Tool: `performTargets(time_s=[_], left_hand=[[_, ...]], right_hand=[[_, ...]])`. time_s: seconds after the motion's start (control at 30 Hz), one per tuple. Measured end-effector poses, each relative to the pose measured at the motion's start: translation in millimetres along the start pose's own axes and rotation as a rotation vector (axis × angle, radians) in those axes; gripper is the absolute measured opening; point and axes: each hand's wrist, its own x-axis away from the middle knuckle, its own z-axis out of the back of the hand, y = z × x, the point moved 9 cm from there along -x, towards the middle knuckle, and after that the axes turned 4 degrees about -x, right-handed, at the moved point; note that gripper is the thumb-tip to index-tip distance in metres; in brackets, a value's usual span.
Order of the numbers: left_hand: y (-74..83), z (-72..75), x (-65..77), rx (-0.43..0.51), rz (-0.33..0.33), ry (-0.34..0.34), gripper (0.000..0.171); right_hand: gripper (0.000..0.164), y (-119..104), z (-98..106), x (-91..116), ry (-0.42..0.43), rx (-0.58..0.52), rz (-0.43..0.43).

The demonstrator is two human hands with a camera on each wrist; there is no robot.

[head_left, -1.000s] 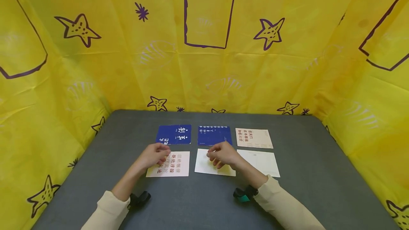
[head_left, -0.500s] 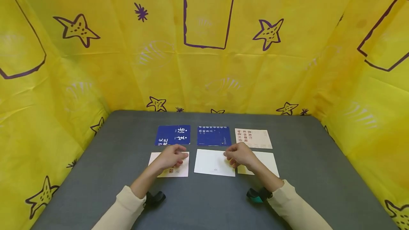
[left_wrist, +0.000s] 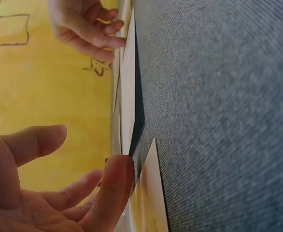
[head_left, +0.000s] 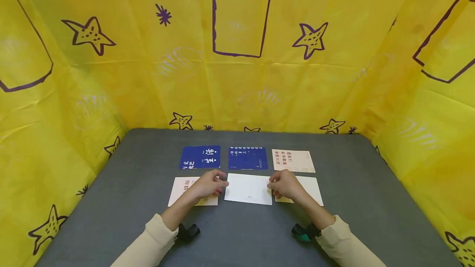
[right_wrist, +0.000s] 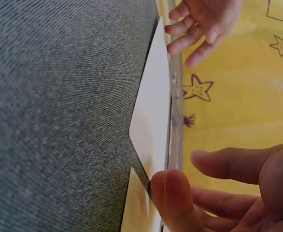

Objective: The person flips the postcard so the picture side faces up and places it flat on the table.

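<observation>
A blank-looking white card with a tiny mark near its lower edge lies in the middle of the front row. My left hand is at its left edge, over a pale pink card with red characters that it partly covers. At the right edge is my right hand, partly hiding another white card. In the left wrist view, the left hand's thumb stands well apart from its fingers, a fingertip right at the card's corner. The right wrist view shows the right hand likewise spread, fingertips close to the card.
Behind lies a back row: two blue cards with white characters, one left and one in the middle, and a cream card at right. The grey tabletop is enclosed by a yellow curtain with purple drawings.
Both hands have moved right, the left from over the pink card to the middle white card's left edge, the right from over that card to its right edge. The cards stay in place.
</observation>
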Motion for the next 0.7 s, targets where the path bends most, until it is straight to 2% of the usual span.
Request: performTargets(time_s=[0.23,0.7], left_hand=[[0.0,-4.0,-0.2,-0.010,0.010,0.006,0.038],[-5.1,-4.3,-2.0,0.027,0.006,0.050,0.033]], right_hand=[[0.014,-5.1,1.6,1.8,0.029,0.022,0.032],[0.014,9.1,2.8,-2.0,0.049,-0.109,-0.021]])
